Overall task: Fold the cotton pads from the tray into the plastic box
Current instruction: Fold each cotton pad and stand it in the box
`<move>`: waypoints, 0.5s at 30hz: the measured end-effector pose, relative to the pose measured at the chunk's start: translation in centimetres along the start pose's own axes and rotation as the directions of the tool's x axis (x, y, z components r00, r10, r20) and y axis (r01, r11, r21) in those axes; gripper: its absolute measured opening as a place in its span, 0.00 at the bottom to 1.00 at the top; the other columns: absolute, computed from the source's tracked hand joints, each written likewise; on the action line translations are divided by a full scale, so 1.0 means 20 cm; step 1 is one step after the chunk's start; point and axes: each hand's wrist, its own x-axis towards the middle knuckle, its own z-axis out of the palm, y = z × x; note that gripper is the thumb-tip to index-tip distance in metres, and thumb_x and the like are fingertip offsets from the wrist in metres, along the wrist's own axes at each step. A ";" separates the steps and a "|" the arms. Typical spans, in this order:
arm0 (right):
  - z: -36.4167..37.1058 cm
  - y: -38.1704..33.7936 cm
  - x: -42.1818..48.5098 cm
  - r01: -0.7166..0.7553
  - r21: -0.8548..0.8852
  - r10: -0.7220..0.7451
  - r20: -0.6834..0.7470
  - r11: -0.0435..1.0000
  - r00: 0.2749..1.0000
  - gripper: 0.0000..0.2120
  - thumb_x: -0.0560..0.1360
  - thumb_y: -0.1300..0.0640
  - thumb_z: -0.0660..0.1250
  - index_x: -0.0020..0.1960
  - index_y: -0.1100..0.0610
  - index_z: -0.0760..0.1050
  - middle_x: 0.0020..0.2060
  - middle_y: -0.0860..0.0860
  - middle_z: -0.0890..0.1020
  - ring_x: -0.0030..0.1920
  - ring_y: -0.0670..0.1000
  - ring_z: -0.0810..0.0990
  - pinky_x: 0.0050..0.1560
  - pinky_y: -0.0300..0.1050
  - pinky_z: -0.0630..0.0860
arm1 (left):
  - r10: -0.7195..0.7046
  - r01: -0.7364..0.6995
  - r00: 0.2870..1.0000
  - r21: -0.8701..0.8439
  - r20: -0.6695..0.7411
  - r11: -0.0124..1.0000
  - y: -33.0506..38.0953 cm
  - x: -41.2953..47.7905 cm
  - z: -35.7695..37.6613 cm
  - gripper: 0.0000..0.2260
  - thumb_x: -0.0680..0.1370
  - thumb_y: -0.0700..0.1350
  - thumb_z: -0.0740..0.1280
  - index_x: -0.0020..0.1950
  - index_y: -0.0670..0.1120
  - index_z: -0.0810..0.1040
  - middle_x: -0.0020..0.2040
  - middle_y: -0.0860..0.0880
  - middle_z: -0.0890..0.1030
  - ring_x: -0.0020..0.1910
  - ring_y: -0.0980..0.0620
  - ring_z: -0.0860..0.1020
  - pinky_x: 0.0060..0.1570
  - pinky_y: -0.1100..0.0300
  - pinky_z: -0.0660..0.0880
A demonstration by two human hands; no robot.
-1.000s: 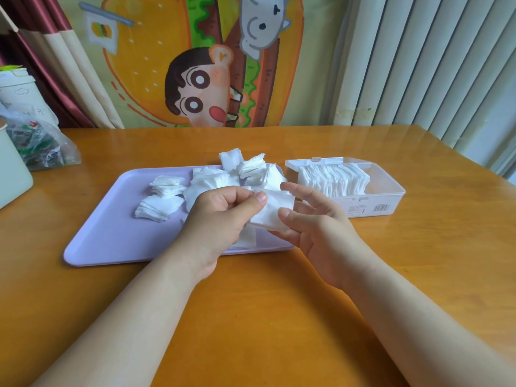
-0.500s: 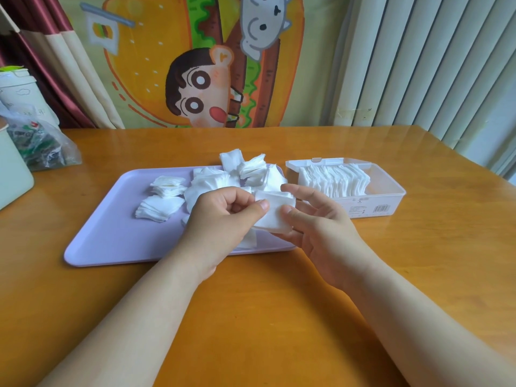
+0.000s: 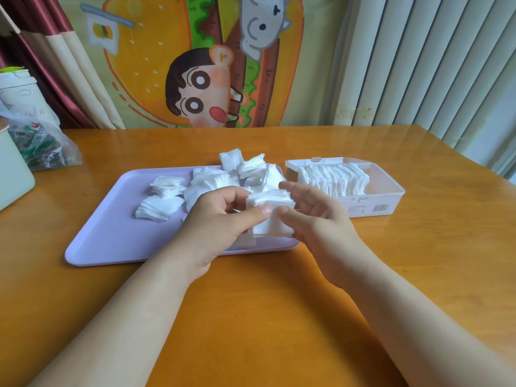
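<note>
A lilac tray (image 3: 106, 236) lies on the wooden table with several piles of white cotton pads (image 3: 162, 196) on it. To its right stands a clear plastic box (image 3: 388, 196), open, with a row of folded pads (image 3: 335, 180) upright in its left half. Above the tray's front right corner, my left hand (image 3: 217, 219) and my right hand (image 3: 315, 216) together pinch a small stack of cotton pads (image 3: 270, 213). Both thumbs press on its front face, and its top edge is bent over.
A plastic bag of green packets (image 3: 42, 146) and a pale green container (image 3: 14, 174) sit at the table's left edge. A white cup (image 3: 19, 90) stands behind them. A cartoon curtain and white vertical blinds hang beyond the table.
The stack of pads has been brought upright between both hands, and my thumbs have closed together on its front. The hands stayed over the tray's right corner.
</note>
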 end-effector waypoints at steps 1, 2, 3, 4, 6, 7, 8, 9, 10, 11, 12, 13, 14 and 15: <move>0.00 0.00 0.00 -0.026 0.015 0.026 0.007 1.000 1.000 0.18 0.81 0.64 0.72 0.69 0.53 0.79 0.50 0.47 0.86 0.48 0.45 0.83 0.49 0.42 0.79 | -0.001 0.001 1.000 -0.011 0.019 1.000 0.01 0.00 0.00 0.08 0.76 0.46 0.77 0.49 0.43 0.83 0.37 0.50 0.77 0.33 0.55 0.74 0.26 0.70 0.67; 0.00 -0.01 0.00 -0.051 0.028 0.051 0.025 0.998 0.998 0.17 0.81 0.62 0.72 0.69 0.56 0.78 0.50 0.50 0.87 0.49 0.49 0.85 0.51 0.45 0.81 | -0.012 0.012 0.999 -0.017 0.034 1.000 0.02 -0.01 0.01 0.08 0.77 0.46 0.76 0.49 0.44 0.82 0.36 0.48 0.77 0.34 0.53 0.74 0.25 0.69 0.65; -0.01 -0.01 0.01 -0.065 0.031 0.064 0.042 0.997 0.997 0.16 0.81 0.60 0.72 0.68 0.59 0.79 0.53 0.56 0.88 0.52 0.55 0.86 0.52 0.49 0.82 | -0.024 0.025 0.999 -0.024 0.041 0.999 0.02 -0.02 0.01 0.07 0.78 0.47 0.75 0.49 0.44 0.82 0.36 0.47 0.77 0.34 0.51 0.75 0.24 0.67 0.64; -0.02 -0.02 0.01 -0.073 0.024 0.072 0.052 0.997 0.996 0.14 0.81 0.59 0.72 0.66 0.62 0.81 0.56 0.60 0.87 0.55 0.60 0.86 0.53 0.51 0.83 | -0.036 0.037 0.998 -0.030 0.042 0.999 0.03 -0.03 0.02 0.08 0.79 0.48 0.74 0.50 0.44 0.82 0.36 0.47 0.77 0.34 0.50 0.75 0.23 0.66 0.63; -0.03 -0.03 0.00 -0.106 0.036 0.104 0.056 0.994 0.993 0.14 0.81 0.56 0.72 0.61 0.64 0.83 0.57 0.66 0.85 0.56 0.64 0.85 0.53 0.51 0.83 | -0.048 0.049 0.998 -0.027 0.042 0.998 0.04 -0.04 0.03 0.09 0.81 0.49 0.72 0.52 0.44 0.82 0.37 0.46 0.78 0.35 0.48 0.76 0.23 0.65 0.63; -0.03 -0.04 0.00 -0.133 0.056 0.129 0.062 0.990 0.990 0.14 0.80 0.55 0.73 0.59 0.64 0.84 0.55 0.67 0.85 0.53 0.63 0.84 0.52 0.50 0.83 | -0.047 0.047 0.998 -0.016 0.040 0.999 0.05 -0.04 0.04 0.09 0.81 0.50 0.71 0.54 0.45 0.82 0.38 0.43 0.79 0.35 0.47 0.75 0.24 0.65 0.64; -0.03 -0.06 0.00 -0.162 0.073 0.157 0.071 0.984 0.985 0.13 0.80 0.54 0.73 0.57 0.63 0.85 0.50 0.68 0.84 0.50 0.60 0.83 0.51 0.50 0.82 | -0.047 0.047 0.998 -0.003 0.031 0.999 0.05 -0.04 0.04 0.08 0.82 0.51 0.71 0.54 0.47 0.83 0.40 0.39 0.79 0.36 0.46 0.74 0.27 0.63 0.65; -0.04 -0.08 0.00 -0.190 0.088 0.183 0.080 0.978 0.980 0.12 0.79 0.53 0.74 0.54 0.62 0.86 0.45 0.65 0.83 0.48 0.57 0.83 0.50 0.50 0.82 | -0.049 0.049 0.999 0.002 0.017 0.999 0.05 -0.04 0.05 0.08 0.82 0.52 0.70 0.55 0.49 0.83 0.41 0.36 0.80 0.36 0.45 0.73 0.30 0.61 0.66; -0.04 -0.09 -0.01 -0.213 0.093 0.205 0.093 0.973 0.974 0.10 0.78 0.53 0.75 0.51 0.61 0.86 0.42 0.60 0.83 0.46 0.56 0.83 0.49 0.50 0.81 | -0.052 0.052 0.999 0.006 0.002 0.999 0.06 -0.05 0.07 0.08 0.82 0.53 0.70 0.55 0.51 0.83 0.42 0.34 0.80 0.36 0.45 0.72 0.34 0.58 0.67; -0.04 -0.10 -0.01 -0.227 0.093 0.217 0.103 0.969 0.971 0.09 0.78 0.54 0.75 0.49 0.60 0.85 0.40 0.57 0.83 0.46 0.55 0.83 0.48 0.50 0.81 | -0.057 0.058 0.998 0.010 -0.011 0.998 0.06 -0.05 0.08 0.07 0.82 0.54 0.69 0.54 0.52 0.82 0.42 0.35 0.80 0.36 0.45 0.72 0.36 0.55 0.67; -0.04 -0.10 -0.01 -0.230 0.095 0.221 0.101 0.968 0.970 0.08 0.79 0.54 0.74 0.49 0.60 0.85 0.39 0.55 0.83 0.45 0.55 0.83 0.47 0.49 0.80 | -0.063 0.063 0.998 0.015 -0.015 0.998 0.07 -0.05 0.09 0.07 0.83 0.55 0.69 0.54 0.52 0.82 0.40 0.36 0.80 0.36 0.45 0.72 0.37 0.54 0.67; -0.04 -0.11 -0.01 -0.227 0.104 0.219 0.084 0.968 0.972 0.08 0.79 0.55 0.74 0.48 0.61 0.84 0.38 0.55 0.83 0.44 0.55 0.82 0.45 0.48 0.79 | -0.064 0.064 0.998 0.025 -0.012 0.998 0.07 -0.04 0.11 0.07 0.83 0.55 0.69 0.53 0.53 0.82 0.40 0.39 0.80 0.36 0.45 0.73 0.37 0.54 0.68; -0.04 -0.11 -0.01 -0.222 0.113 0.217 0.051 0.969 0.975 0.08 0.80 0.56 0.74 0.48 0.61 0.82 0.38 0.55 0.83 0.44 0.56 0.81 0.43 0.48 0.79 | -0.061 0.061 0.998 0.033 -0.012 0.998 0.08 -0.04 0.13 0.06 0.83 0.54 0.69 0.53 0.53 0.82 0.40 0.42 0.81 0.37 0.45 0.74 0.35 0.56 0.68; -0.04 -0.12 -0.01 -0.212 0.109 0.212 0.009 0.971 0.977 0.07 0.80 0.57 0.73 0.47 0.61 0.81 0.37 0.55 0.83 0.43 0.56 0.81 0.41 0.47 0.78 | -0.045 0.046 0.999 0.057 -0.024 0.997 0.09 -0.03 0.15 0.05 0.82 0.53 0.69 0.53 0.54 0.81 0.42 0.46 0.83 0.39 0.47 0.78 0.35 0.58 0.71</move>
